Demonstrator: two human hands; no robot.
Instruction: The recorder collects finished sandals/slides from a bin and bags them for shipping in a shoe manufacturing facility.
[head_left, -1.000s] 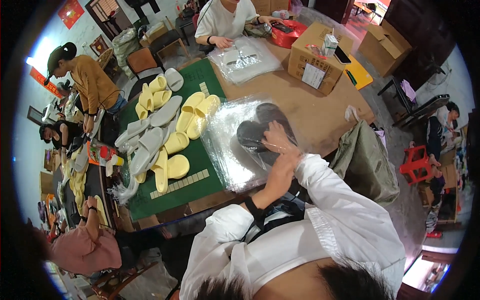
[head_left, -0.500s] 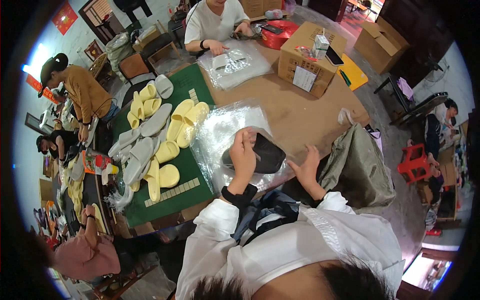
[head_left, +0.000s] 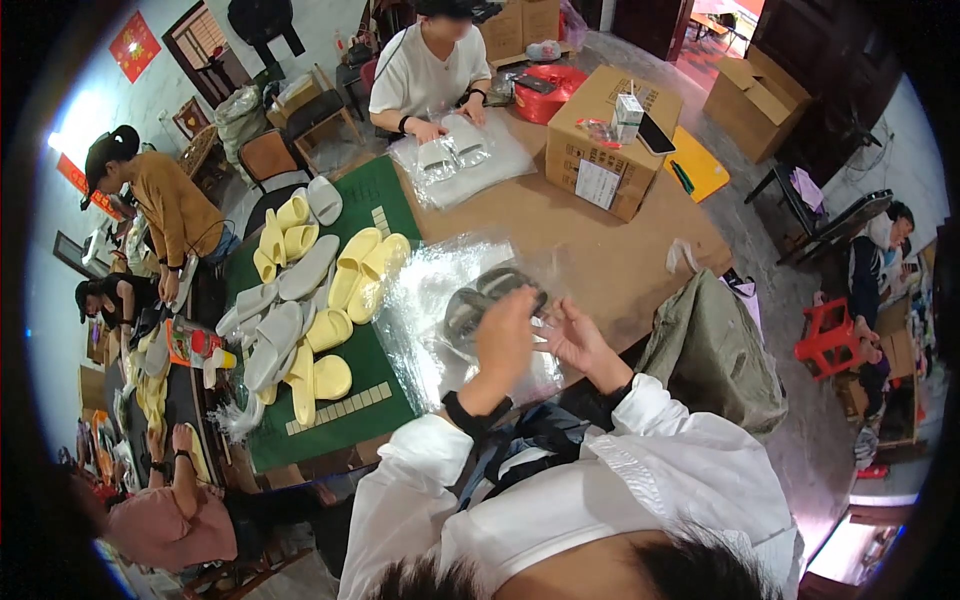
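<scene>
My left hand (head_left: 503,343) grips a pair of dark grey slippers (head_left: 478,297) inside a clear plastic bag (head_left: 425,320), lifted just above the brown table (head_left: 600,260). To its right my right hand (head_left: 572,337) has its fingers spread at the bag's edge and touches the plastic. More clear bags lie flat under the held one. I wear white sleeves and a black band on the left wrist.
Yellow and grey slippers (head_left: 310,300) are piled on a green mat (head_left: 350,410) to the left. A cardboard box (head_left: 612,140) stands at the back right. A person in white (head_left: 430,70) bags slippers across the table. A grey-green sack (head_left: 712,350) hangs at the right edge.
The slippers have gone from lying flat under my right hand to being held up in my left hand in the bag; my right hand has moved to the bag's right edge.
</scene>
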